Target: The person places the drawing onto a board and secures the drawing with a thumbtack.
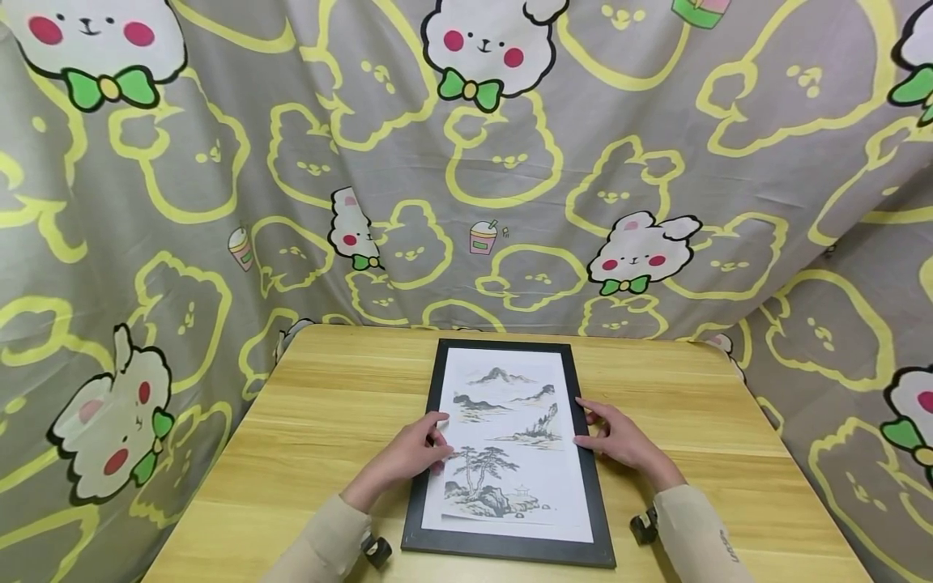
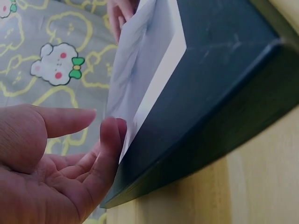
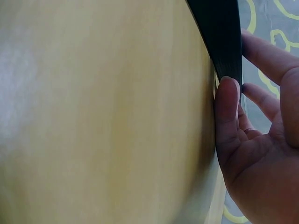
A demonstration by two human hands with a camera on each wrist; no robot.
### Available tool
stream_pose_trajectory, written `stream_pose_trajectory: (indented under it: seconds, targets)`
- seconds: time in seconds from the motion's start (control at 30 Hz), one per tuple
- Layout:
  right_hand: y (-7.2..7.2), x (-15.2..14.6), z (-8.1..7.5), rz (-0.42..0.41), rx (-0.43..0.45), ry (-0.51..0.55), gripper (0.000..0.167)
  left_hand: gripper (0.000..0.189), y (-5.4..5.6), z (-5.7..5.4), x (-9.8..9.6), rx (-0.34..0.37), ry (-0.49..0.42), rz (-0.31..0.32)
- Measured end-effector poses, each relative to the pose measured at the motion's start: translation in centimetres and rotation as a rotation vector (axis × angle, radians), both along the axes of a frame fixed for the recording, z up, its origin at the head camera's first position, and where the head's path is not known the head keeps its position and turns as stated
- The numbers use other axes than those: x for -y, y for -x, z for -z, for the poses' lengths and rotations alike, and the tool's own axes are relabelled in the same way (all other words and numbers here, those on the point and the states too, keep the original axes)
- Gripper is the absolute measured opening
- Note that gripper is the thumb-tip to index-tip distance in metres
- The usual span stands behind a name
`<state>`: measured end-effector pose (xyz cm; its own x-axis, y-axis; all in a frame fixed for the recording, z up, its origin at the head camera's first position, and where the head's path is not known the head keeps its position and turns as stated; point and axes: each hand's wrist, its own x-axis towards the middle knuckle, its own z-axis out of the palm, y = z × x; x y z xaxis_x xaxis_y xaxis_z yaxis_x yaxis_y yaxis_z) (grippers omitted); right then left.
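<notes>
A black picture frame (image 1: 597, 494) lies on the table with its short side toward me, holding an ink landscape print (image 1: 503, 421) with mountains and pine trees. My left hand (image 1: 415, 447) is at the frame's left side. In the left wrist view its thumb stands apart in the air, while loosely bent fingers (image 2: 106, 140) reach the frame's edge and white paper. On the opposite side, my right hand (image 1: 623, 437) holds the frame's right edge. The right wrist view shows one fingertip (image 3: 228, 88) against the black side wall and other fingertips along its upper edge.
The light wooden table (image 1: 321, 405) extends on both sides of the frame. A grey curtain (image 1: 408, 186) with yellow outlines and white rabbits hangs behind and at the sides. Beige sleeves (image 1: 321, 538) cover my forearms, and a small black device (image 1: 644, 526) sits under the right wrist.
</notes>
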<state>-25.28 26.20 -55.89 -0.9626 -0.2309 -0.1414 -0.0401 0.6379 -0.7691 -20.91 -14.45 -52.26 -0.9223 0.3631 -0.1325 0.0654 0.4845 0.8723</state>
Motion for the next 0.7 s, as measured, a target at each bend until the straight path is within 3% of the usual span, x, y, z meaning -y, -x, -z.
stream_pose_trajectory:
  seconds: [0.27,0.53,0.7]
  targets:
    - [0.1,0.0,0.1,-0.002,-0.006,-0.003,0.083,0.056,0.6,0.0,0.4,-0.034,0.041,-0.007]
    - [0.0,0.1,0.0,-0.012,-0.016,0.011,0.083,0.052,1.3,0.0,0.5,-0.201,0.130,0.014]
    - [-0.1,0.1,-0.1,-0.011,-0.012,0.018,0.082,0.060,1.8,0.0,0.9,-0.236,0.143,0.042]
